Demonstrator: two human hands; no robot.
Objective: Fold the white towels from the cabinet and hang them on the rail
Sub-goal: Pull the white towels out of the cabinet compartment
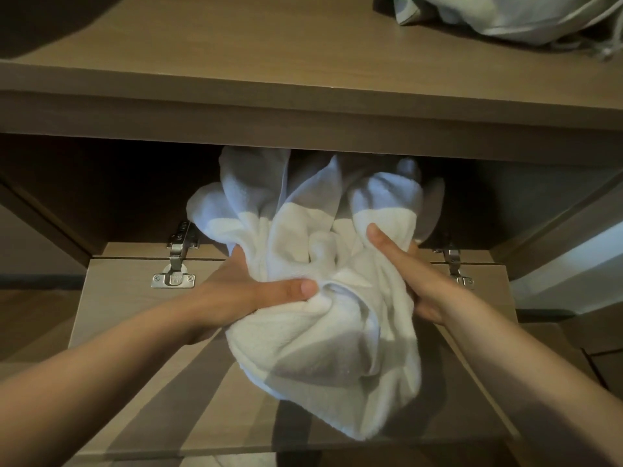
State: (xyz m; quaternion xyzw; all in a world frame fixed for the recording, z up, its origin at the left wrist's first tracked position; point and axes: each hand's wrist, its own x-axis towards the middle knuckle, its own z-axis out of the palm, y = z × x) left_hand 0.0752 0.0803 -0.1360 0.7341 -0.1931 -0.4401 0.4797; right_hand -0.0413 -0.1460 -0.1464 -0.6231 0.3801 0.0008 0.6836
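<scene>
A crumpled bundle of white towels (320, 291) hangs half out of the open cabinet, its upper part still in the dark compartment (111, 197). My left hand (256, 294) grips the bundle from the left, thumb pressed across the front folds. My right hand (401, 267) holds it from the right, thumb up on the cloth, fingers hidden behind. The lower end of the towels droops over the folded-down cabinet door (135, 332). No rail is in view.
The wooden cabinet top (269, 55) runs across above, with a pile of pale cloth (505, 15) at its back right. Two metal hinges, the left one (175, 264) and the right one (455, 264), join the door to the cabinet floor. A pale wall shows at right.
</scene>
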